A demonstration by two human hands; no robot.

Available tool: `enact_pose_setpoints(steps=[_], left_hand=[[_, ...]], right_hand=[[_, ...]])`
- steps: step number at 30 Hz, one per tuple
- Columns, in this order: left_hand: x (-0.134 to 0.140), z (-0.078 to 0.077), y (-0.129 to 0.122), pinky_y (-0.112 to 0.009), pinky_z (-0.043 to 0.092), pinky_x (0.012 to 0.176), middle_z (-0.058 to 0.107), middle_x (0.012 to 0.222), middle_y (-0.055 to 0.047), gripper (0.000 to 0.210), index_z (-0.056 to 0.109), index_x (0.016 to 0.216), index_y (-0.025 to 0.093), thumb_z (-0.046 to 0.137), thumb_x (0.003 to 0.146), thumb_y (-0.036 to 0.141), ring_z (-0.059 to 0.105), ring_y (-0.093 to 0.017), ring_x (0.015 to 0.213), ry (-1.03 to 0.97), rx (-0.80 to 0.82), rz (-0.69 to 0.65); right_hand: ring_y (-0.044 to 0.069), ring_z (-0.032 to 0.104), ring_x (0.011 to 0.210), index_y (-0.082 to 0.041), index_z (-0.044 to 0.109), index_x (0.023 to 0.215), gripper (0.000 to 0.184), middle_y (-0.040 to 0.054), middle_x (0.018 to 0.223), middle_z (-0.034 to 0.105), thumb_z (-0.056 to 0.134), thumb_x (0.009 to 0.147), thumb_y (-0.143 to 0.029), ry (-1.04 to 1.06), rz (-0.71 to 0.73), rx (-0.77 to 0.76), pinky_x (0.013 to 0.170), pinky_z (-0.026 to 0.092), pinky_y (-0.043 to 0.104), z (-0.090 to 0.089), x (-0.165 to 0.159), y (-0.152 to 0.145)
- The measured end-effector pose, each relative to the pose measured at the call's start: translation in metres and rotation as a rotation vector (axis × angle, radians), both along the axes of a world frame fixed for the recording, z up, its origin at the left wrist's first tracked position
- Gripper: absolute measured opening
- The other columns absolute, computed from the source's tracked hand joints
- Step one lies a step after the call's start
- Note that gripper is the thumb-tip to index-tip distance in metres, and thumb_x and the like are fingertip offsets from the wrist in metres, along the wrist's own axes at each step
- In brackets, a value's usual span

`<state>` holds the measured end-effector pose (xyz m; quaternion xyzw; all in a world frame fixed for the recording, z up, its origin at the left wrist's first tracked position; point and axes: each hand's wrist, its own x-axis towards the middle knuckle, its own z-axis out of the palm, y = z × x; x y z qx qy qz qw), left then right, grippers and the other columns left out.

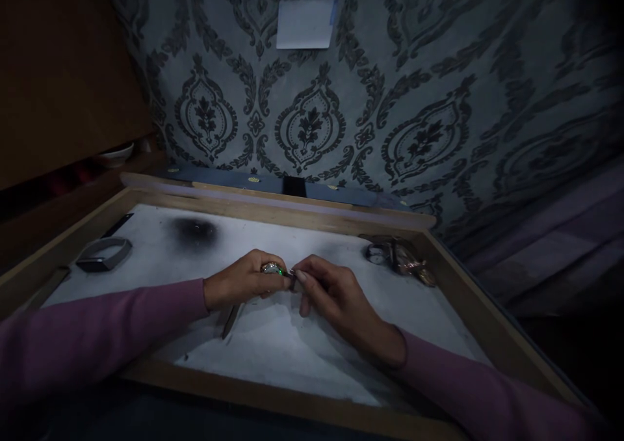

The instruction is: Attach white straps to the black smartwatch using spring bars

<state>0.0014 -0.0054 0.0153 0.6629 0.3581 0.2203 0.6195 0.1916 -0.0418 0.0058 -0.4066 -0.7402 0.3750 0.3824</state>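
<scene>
Over the middle of the white-lined tray, my left hand (253,275) is closed around a wristwatch (272,268) with a round face and a shiny gold-toned rim. A small green glint shows at the watch's right edge. My right hand (329,291) pinches a short dark piece (293,280) against that side of the watch; it looks like part of the watch strap. Fingers hide much of it. Below my left hand, a narrow greyish-brown strip (231,320) slants down toward the lining, and I cannot tell whether it joins the watch.
A smartwatch with a grey band (104,255) lies at the tray's left side. Several watches (400,257) are heaped in the far right corner. The wooden rim (273,386) borders the white lining (312,356). Behind stands a patterned wall (312,116) with a white paper (306,25).
</scene>
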Motion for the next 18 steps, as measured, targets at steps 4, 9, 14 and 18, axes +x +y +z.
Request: enact_pose_setpoints(steps=[4, 9, 14, 18], left_hand=[[0.0003, 0.0005, -0.0007, -0.023, 0.024, 0.049, 0.041, 0.051, 0.008, 0.027, 0.053, 0.066, 0.017, 0.063, 0.072, 0.042, 0.033, -0.008, 0.049, 0.004, -0.013, 0.009], [-0.0004, -0.0004, -0.0004, -0.023, 0.026, 0.050, 0.042, 0.052, 0.007, 0.027, 0.052, 0.065, 0.018, 0.063, 0.073, 0.040, 0.034, -0.008, 0.050, -0.006, 0.005, -0.007], [-0.0014, -0.0010, 0.0000, -0.022, 0.028, 0.050, 0.042, 0.053, 0.008, 0.025, 0.053, 0.066, 0.017, 0.063, 0.074, 0.039, 0.034, -0.008, 0.051, -0.010, 0.019, -0.011], [-0.0021, -0.0018, 0.0011, -0.022, 0.028, 0.050, 0.043, 0.053, 0.007, 0.026, 0.054, 0.067, 0.017, 0.064, 0.076, 0.040, 0.035, -0.008, 0.051, -0.010, 0.032, -0.021]], right_hand=[[0.013, 0.064, 0.050, -0.016, 0.060, 0.085, 0.021, -0.0001, 0.055, 0.065, 0.048, 0.098, -0.028, -0.014, 0.031, -0.024, 0.051, 0.045, 0.022, 0.0023, 0.0008, 0.0004], [0.013, 0.064, 0.052, -0.016, 0.061, 0.085, 0.019, 0.0013, 0.057, 0.067, 0.049, 0.098, -0.025, -0.040, 0.044, -0.012, 0.050, 0.045, 0.021, 0.0035, 0.0022, 0.0014], [0.013, 0.064, 0.051, -0.016, 0.062, 0.085, 0.018, 0.0013, 0.056, 0.068, 0.050, 0.097, -0.023, -0.066, 0.062, 0.001, 0.051, 0.046, 0.022, 0.0045, 0.0034, 0.0033], [0.013, 0.062, 0.050, -0.015, 0.064, 0.085, 0.020, 0.0009, 0.055, 0.067, 0.049, 0.096, -0.023, -0.083, 0.058, -0.003, 0.052, 0.046, 0.023, 0.0052, 0.0036, 0.0037]])
